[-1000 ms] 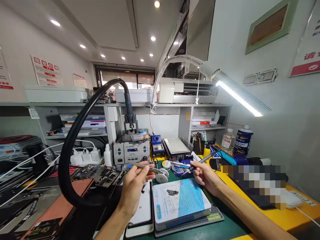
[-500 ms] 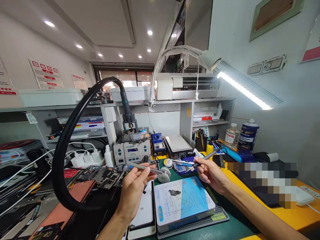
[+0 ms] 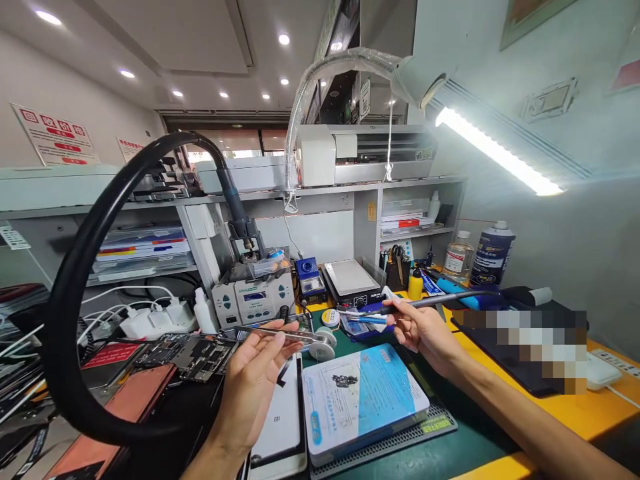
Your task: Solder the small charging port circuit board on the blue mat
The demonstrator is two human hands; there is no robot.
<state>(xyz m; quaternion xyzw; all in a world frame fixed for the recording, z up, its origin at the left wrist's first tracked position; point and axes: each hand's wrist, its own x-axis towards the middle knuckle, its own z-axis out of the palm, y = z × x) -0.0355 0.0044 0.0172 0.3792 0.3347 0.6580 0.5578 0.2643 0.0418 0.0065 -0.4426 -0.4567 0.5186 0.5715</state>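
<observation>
My left hand [image 3: 253, 377] is raised over the bench with fingers closed on silver tweezers [image 3: 285, 333] that point right toward a solder reel [image 3: 323, 347]. My right hand [image 3: 417, 330] grips a thin soldering iron [image 3: 435, 303] with a grey handle; its tip points left over a blue pad. A white phone [image 3: 283, 427] lies back-up below my left hand. Beside it a blue and white box [image 3: 363, 397] rests on a dark mat.
A thick black hose [image 3: 87, 267] loops at the left up to a hot-air station [image 3: 255, 297]. Circuit boards [image 3: 193, 353] lie left of the phone. A lit lamp [image 3: 493, 150] hangs over bottles [image 3: 493, 253], a heating plate [image 3: 350, 280] and a tool cup [image 3: 399, 270].
The camera has tilted and shifted, so the bench sits lower and left. My right hand turned the soldering iron flatter. The left hand stays on the tweezers.
</observation>
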